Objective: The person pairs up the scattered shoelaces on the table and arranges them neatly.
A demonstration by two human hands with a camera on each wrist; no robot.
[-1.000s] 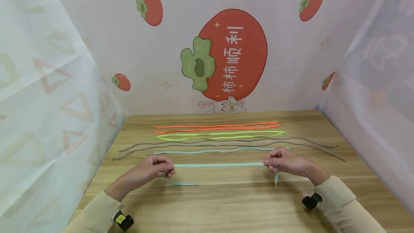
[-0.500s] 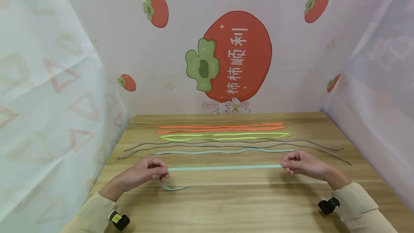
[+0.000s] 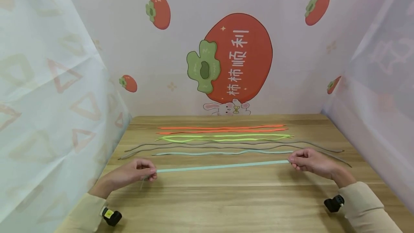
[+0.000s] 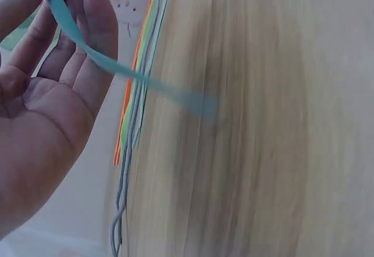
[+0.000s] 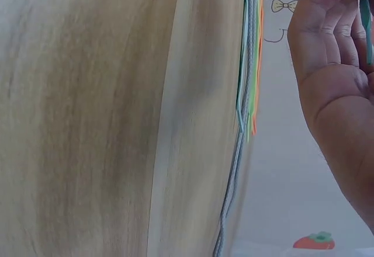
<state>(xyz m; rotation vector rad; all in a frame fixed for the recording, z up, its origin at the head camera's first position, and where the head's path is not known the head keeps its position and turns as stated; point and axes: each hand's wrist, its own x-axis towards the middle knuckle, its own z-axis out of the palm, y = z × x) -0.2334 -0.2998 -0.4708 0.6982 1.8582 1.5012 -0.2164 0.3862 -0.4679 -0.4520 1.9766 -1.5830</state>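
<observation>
A flat mint-green shoelace (image 3: 223, 166) is stretched taut between both hands above the table, its right end a little higher in the head view. My left hand (image 3: 134, 173) pinches it near the left end, and a loose tail (image 4: 146, 82) hangs from the fingers, blurred at its tip in the left wrist view. My right hand (image 3: 312, 163) pinches the other end between thumb and fingertips. In the right wrist view a short end of the lace (image 5: 366, 29) shows by the palm. Behind it, a second mint-green shoelace (image 3: 207, 153) lies on the table, its right end near the right hand.
Further back on the wooden table (image 3: 223, 204) lie two grey shoelaces (image 3: 194, 147), yellow-green laces (image 3: 223, 137) and two orange laces (image 3: 223, 129), roughly parallel. A printed cloth wall (image 3: 155, 56) rises behind the table, with more cloth at both sides.
The hands have moved apart, drawing more of the lace straight between them. The left hand's loose tail has shortened and lifted off the table; the right hand has risen slightly most recently.
</observation>
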